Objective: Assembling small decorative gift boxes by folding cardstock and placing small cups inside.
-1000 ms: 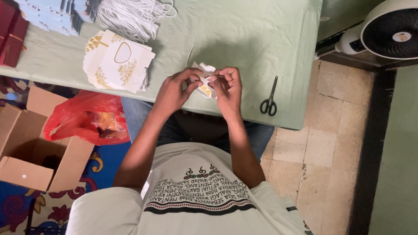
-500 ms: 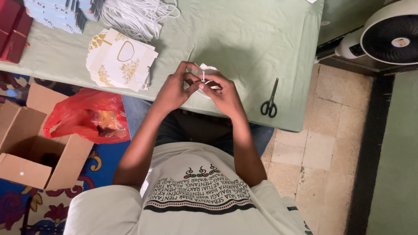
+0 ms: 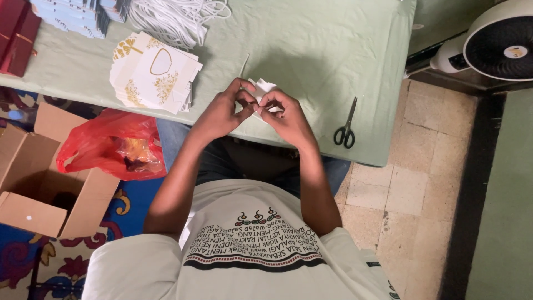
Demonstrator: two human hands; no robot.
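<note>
My left hand (image 3: 222, 114) and my right hand (image 3: 286, 116) meet fingertip to fingertip over the near edge of the green-covered table (image 3: 311, 50). Between them they pinch a small folded white paper piece (image 3: 262, 88), mostly hidden behind the fingers. A thin white strip (image 3: 244, 64) lies on the cloth just beyond my left hand. A pair of black-handled scissors (image 3: 345, 125) lies on the cloth to the right of my right hand.
A stack of white die-cut cards with gold print (image 3: 155, 72) lies at the left, white cords (image 3: 172, 16) and blue cards (image 3: 72, 14) behind it. A red plastic bag (image 3: 111, 144) and an open cardboard box (image 3: 39, 178) sit on the floor left. A fan (image 3: 497, 41) stands right.
Both hands have drawn closer together and curled over the white paper piece, which now shows less than before. The view has shifted slightly.
</note>
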